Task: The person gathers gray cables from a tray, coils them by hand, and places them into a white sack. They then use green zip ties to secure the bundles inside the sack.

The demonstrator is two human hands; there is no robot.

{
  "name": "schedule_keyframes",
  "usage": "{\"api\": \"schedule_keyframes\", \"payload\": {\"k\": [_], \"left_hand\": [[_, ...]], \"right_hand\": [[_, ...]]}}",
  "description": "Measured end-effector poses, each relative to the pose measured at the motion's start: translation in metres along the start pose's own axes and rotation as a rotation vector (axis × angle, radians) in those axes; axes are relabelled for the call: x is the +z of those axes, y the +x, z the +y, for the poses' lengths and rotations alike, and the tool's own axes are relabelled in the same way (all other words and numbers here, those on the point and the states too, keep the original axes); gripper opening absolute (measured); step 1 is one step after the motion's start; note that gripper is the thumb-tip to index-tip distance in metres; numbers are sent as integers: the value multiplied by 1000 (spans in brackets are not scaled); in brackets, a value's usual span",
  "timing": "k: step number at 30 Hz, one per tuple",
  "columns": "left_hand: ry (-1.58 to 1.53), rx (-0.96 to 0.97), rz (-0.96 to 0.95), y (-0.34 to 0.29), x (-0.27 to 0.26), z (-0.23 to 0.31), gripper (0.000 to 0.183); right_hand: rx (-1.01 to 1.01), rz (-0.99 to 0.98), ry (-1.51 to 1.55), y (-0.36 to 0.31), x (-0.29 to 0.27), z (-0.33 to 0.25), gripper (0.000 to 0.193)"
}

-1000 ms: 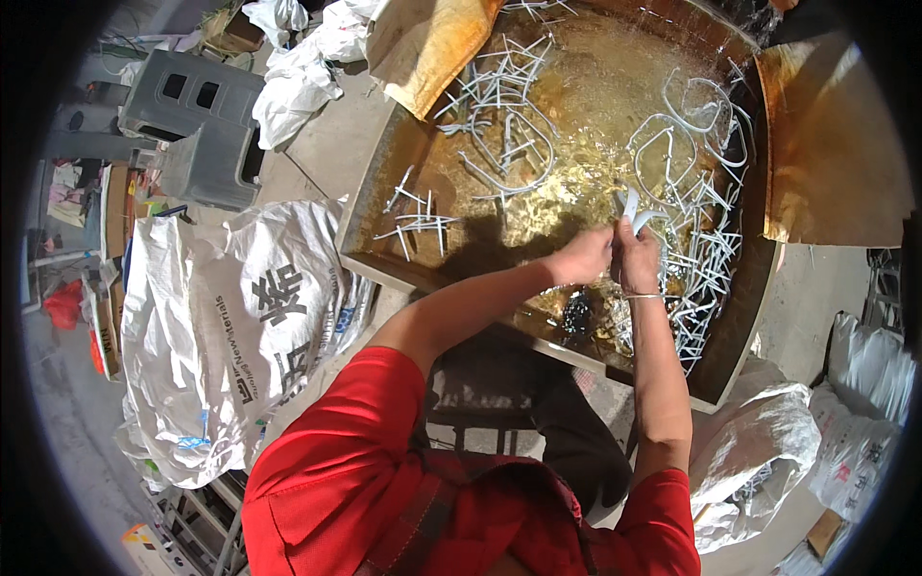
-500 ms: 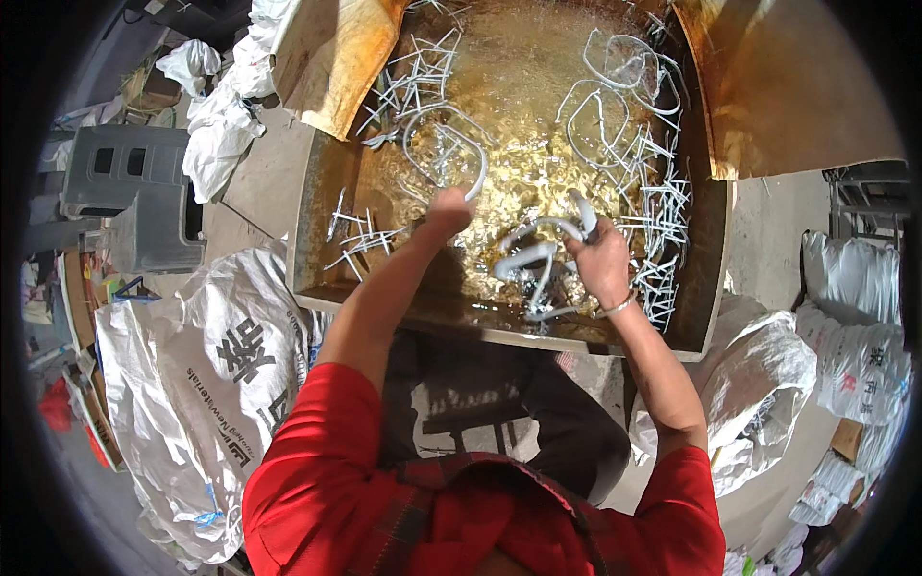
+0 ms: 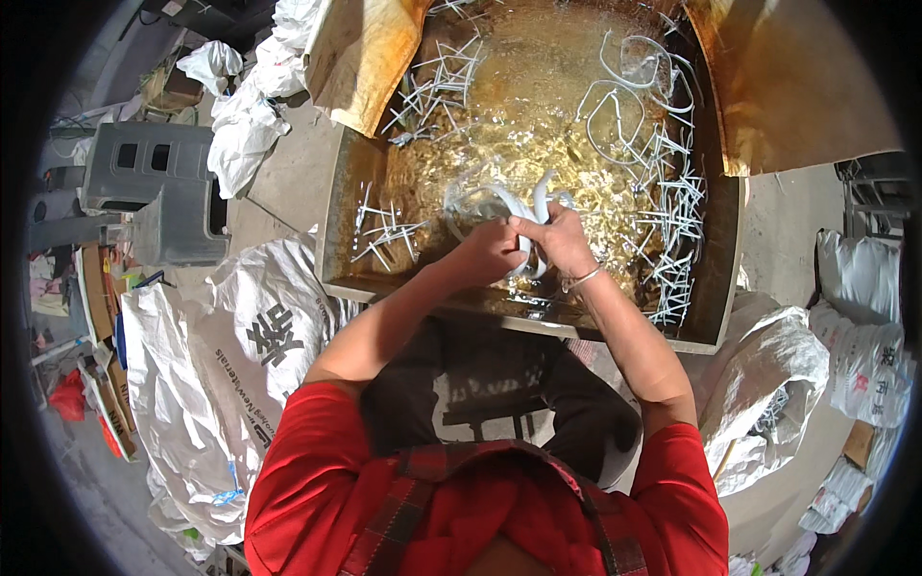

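In the water of a wide metal tank [image 3: 334, 226], my hands are close together near its front edge. My left hand [image 3: 490, 253] is closed on a white curved plastic strip [image 3: 511, 200] that loops away to the left. Beside it, my right hand [image 3: 562, 242] grips another pale curved strip [image 3: 541, 192], its end pointing up and its lower part bending down between the hands. Fingers cover where the strips are gripped, and glare hides some parts under the water.
White stick-like plastic pieces float along the tank's right side [image 3: 677, 230] and left side [image 3: 392, 230]. Curved hoops [image 3: 615, 120] lie at the far right. Stained boards [image 3: 788, 86] flank the tank. White sacks [image 3: 206, 374] and a grey plastic step stool [image 3: 154, 182] stand around.
My left hand has moved nearer and to the right with its strip, joining my right hand. My right hand has shifted slightly left and its strip now stands more upright. The view has shifted somewhat.
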State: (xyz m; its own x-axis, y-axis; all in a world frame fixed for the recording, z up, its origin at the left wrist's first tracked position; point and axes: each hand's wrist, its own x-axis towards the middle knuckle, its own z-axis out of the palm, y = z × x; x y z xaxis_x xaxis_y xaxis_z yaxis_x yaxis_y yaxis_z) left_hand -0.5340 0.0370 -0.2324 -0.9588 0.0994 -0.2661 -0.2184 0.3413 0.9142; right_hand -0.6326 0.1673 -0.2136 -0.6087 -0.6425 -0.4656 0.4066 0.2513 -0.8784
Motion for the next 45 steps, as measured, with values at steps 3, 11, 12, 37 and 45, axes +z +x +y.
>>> {"api": "schedule_keyframes", "payload": {"k": [3, 11, 12, 37, 45], "left_hand": [[442, -56, 121, -31, -31, 57, 40], [380, 364, 219, -24, -47, 37, 86], [347, 391, 177, -22, -48, 36, 85], [-188, -249, 568, -14, -46, 5, 35], [-176, -166, 699, -15, -45, -4, 31]], "right_hand": [[-54, -92, -121, -6, -8, -2, 35], [-174, -487, -550, -36, -4, -63, 34], [-185, -535, -494, -35, -10, -65, 33], [10, 82, -1582, 148, -169, 61, 68], [-206, 261, -842, 24, -116, 9, 21]]}}
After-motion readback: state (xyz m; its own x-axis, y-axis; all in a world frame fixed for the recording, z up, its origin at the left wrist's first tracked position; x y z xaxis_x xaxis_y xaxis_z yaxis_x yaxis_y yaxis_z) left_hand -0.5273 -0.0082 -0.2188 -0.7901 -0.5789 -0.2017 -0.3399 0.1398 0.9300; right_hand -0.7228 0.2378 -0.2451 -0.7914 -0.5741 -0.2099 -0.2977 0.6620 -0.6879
